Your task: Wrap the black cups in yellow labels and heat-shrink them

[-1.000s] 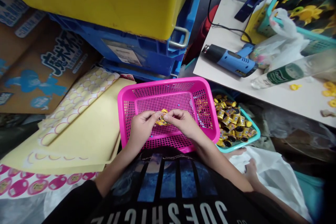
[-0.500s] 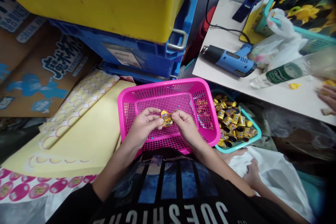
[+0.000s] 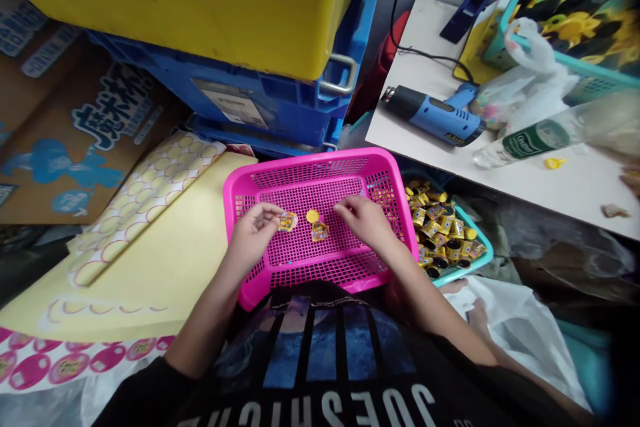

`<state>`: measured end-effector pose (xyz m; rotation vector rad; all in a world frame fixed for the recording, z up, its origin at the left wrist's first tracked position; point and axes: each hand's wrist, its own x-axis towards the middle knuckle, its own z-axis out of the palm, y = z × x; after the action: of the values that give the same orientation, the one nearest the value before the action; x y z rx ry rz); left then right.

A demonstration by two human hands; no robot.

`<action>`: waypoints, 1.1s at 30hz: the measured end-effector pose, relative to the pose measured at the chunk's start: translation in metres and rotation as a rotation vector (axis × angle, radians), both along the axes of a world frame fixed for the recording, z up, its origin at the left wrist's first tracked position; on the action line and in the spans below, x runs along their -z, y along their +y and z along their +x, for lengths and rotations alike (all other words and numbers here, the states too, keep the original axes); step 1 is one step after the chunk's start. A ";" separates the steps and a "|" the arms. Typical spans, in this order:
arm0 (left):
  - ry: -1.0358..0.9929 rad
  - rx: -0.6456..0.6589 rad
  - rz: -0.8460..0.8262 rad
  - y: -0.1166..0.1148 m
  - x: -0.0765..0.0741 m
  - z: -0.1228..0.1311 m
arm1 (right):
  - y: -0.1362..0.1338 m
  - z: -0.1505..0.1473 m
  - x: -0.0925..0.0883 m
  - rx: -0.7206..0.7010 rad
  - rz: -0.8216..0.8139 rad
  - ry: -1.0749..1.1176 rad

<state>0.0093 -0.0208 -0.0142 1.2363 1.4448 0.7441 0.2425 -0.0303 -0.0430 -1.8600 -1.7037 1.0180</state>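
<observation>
My left hand [image 3: 255, 230] pinches a small yellow printed wrapper [image 3: 289, 221] over the left half of a pink mesh basket [image 3: 320, 273]. In the middle of the basket are a round yellow disc [image 3: 313, 216] and, just below it, another yellow printed wrapper [image 3: 320, 231]. My right hand [image 3: 367, 219] hovers over the basket's right side, fingers curled against the thumb, with nothing visible in them. A turquoise basket [image 3: 487, 250] stands right of the pink one, filled with several small yellow-wrapped pieces [image 3: 443, 227], some showing black round ends.
A blue heat gun [image 3: 435, 117], a clear bottle [image 3: 530, 143] and a second turquoise basket [image 3: 565, 60] occupy the white table [image 3: 575, 193]. Part of another person's hand [image 3: 633, 177] shows there. Stacked crates [image 3: 280, 107] stand ahead; sticker sheets [image 3: 150, 240] lie left.
My hands have moved apart from around one yellow wrapper. The left has gone left with a wrapper; the right has drawn away rightward. A disc and wrapper now show between them.
</observation>
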 end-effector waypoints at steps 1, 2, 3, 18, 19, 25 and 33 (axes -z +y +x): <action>0.053 0.085 -0.007 0.000 0.005 -0.001 | 0.001 -0.003 0.004 -0.078 -0.053 -0.124; 0.119 0.169 -0.002 -0.001 0.009 -0.001 | 0.001 -0.007 0.008 -0.134 -0.093 -0.198; 0.195 0.244 0.020 -0.001 0.012 0.000 | 0.001 -0.012 0.012 -0.167 -0.116 -0.228; -0.175 0.200 -0.226 -0.007 -0.008 0.020 | -0.013 -0.029 -0.018 0.067 -0.224 0.934; -0.189 0.210 -0.239 -0.006 -0.011 0.019 | -0.013 -0.028 -0.020 0.063 -0.265 0.976; -0.349 0.144 -0.298 -0.013 -0.020 0.021 | -0.014 -0.031 -0.025 0.184 -0.457 1.095; -0.308 0.156 -0.321 -0.013 -0.019 0.029 | -0.015 -0.039 -0.026 0.183 -0.383 1.119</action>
<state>0.0379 -0.0337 0.0049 0.9288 1.1470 0.5433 0.2040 -0.0452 -0.0172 -1.1361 -0.6869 1.8833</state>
